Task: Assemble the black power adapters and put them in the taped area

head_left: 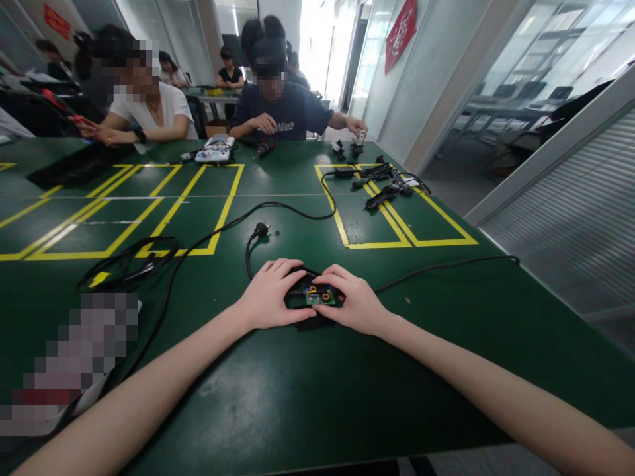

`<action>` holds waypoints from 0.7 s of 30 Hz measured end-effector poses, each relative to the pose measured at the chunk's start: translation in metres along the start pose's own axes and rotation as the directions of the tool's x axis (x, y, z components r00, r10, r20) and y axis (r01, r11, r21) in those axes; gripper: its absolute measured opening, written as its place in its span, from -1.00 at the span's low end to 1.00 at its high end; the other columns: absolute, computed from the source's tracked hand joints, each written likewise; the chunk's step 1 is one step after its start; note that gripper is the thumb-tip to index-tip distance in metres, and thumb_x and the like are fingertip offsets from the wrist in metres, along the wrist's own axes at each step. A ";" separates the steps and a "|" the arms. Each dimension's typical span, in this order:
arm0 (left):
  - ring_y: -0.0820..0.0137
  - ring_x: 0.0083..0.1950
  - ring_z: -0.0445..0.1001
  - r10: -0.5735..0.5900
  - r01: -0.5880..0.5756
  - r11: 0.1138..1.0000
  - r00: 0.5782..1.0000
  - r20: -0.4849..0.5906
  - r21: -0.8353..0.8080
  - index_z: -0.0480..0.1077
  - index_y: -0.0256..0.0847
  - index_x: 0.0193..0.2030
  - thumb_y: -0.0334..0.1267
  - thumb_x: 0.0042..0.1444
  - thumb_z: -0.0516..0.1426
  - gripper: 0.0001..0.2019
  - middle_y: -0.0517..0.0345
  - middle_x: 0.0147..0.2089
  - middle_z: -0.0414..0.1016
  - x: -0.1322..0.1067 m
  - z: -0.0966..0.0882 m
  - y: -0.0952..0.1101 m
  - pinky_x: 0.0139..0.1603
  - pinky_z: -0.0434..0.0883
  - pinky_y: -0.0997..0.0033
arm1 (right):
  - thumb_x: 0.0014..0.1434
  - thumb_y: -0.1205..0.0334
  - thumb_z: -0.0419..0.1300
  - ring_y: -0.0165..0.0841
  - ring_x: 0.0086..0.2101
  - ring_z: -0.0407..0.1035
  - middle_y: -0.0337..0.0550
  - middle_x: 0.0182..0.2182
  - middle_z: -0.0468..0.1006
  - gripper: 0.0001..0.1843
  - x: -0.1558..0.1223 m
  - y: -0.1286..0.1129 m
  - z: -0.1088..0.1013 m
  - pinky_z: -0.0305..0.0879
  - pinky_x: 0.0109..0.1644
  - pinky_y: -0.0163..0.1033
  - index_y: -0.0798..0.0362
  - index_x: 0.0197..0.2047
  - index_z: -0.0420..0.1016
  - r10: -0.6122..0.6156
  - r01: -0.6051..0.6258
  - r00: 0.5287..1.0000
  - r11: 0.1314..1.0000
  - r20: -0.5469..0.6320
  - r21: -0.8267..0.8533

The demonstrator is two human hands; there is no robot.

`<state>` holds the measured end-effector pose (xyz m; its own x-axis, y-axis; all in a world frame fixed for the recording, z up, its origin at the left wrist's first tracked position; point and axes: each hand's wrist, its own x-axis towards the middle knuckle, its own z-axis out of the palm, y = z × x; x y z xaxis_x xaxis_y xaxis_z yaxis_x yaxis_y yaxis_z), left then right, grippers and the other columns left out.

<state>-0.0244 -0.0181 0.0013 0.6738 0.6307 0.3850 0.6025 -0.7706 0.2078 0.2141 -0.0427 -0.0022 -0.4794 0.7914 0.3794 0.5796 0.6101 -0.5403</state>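
An opened black power adapter [298,299] lies on the green table between my hands. Its green circuit board [314,300], with copper-coloured coils on it, shows in the gap between my fingers. My left hand [268,297] curls round the adapter's left end, thumb along the near side. From the right, my right hand [358,303] grips the other end, with thumb and fingers on opposite sides of the board. A cord with a black plug [260,230] leads in behind my left hand. Another black cable [446,264] runs off to the right. My fingers hide much of the casing.
Coiled cable [133,261] and a blurred-out flat item [79,357] lie at the left. A long cable crosses to another adapter [344,172] by several black parts [387,188]. Across the table are two people, a power drill [264,147] and a white device [215,149].
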 end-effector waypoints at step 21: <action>0.28 -0.07 0.50 -0.066 0.060 0.995 0.995 -0.075 -0.084 0.52 -0.18 -0.01 -0.15 0.36 0.10 -0.76 0.00 -0.05 0.46 -0.001 -0.001 -0.002 -0.07 0.50 0.28 | 0.14 0.11 0.44 -0.16 0.01 0.49 -0.05 0.03 0.47 -0.52 0.004 0.006 0.004 0.49 0.10 -0.03 -0.05 0.11 0.49 0.064 -0.063 0.998 0.997 -0.020 0.038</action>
<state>-0.0269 -0.0176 0.0019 0.5981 0.6717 0.4370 0.6037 -0.7363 0.3055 0.2127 -0.0362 -0.0067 -0.4284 0.8292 0.3591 0.5830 0.5572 -0.5913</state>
